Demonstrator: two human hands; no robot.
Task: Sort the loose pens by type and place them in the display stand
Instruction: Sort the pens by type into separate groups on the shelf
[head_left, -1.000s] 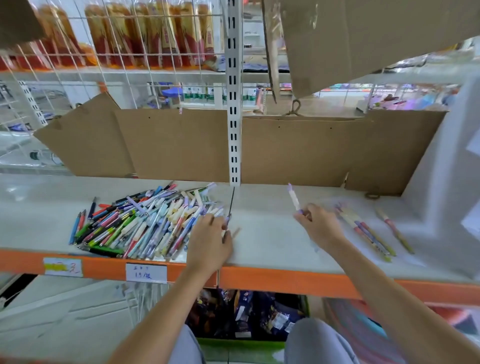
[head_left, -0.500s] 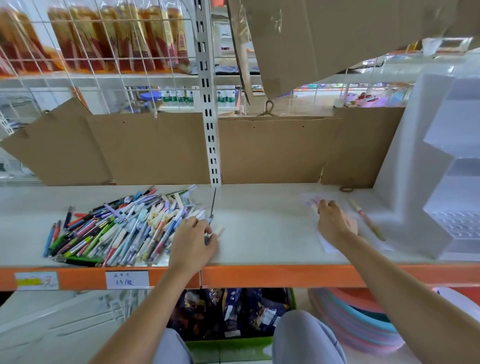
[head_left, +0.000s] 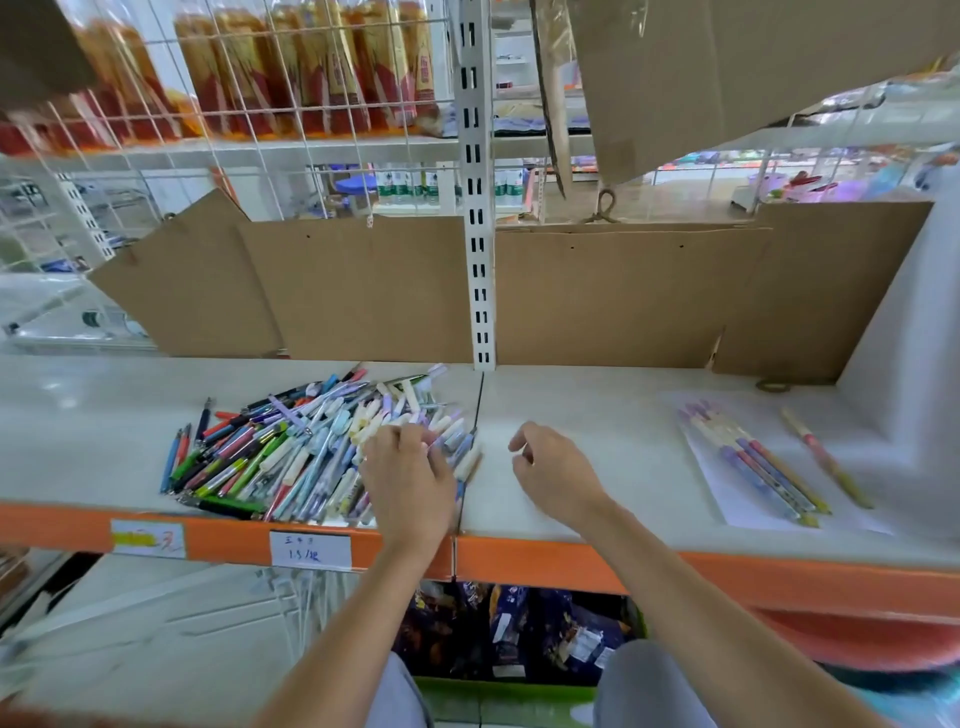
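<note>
Pastel pens in the loose pile (head_left: 311, 447) sit under the left hand (head_left: 408, 478), fingers curled onto them, barrels running near-left to far-right; right hand (head_left: 553, 475) hovers just right of them, loosely curled, empty, sorted pens (head_left: 753, 462) farther right

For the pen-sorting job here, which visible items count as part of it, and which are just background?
Part of the job:
- pile of loose pens
- sorted pens on a white sheet
- single pen beside them
- left hand on the pile
- right hand, holding nothing

Background:
- cardboard panels
- price label
- red packets
</note>
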